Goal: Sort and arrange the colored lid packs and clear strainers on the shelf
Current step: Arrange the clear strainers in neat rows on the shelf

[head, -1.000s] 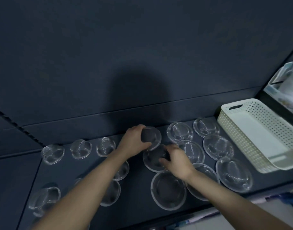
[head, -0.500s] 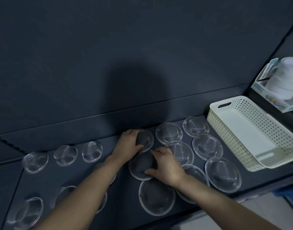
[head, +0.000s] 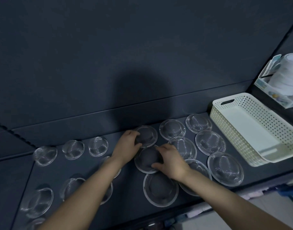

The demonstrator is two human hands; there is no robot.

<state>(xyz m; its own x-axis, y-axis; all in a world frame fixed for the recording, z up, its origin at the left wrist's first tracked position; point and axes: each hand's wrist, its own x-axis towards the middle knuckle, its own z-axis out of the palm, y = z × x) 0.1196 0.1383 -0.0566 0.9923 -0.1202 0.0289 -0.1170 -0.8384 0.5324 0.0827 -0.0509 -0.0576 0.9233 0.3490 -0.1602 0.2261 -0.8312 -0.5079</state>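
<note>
Strainers, clear and dome-up, lie in rows across the dark shelf. Left hand curls its fingers round the far strainer. Right hand grips the nearer strainer, just beside it. White perforated basket stands at the right end.

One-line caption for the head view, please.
Left hand grips the back strainer, right hand the front strainer, on a dark shelf beside a white basket.

The strainers are clear, with fine mesh dimpling. The shelf is dark slate — the basket cream, dotted with holes.
</note>
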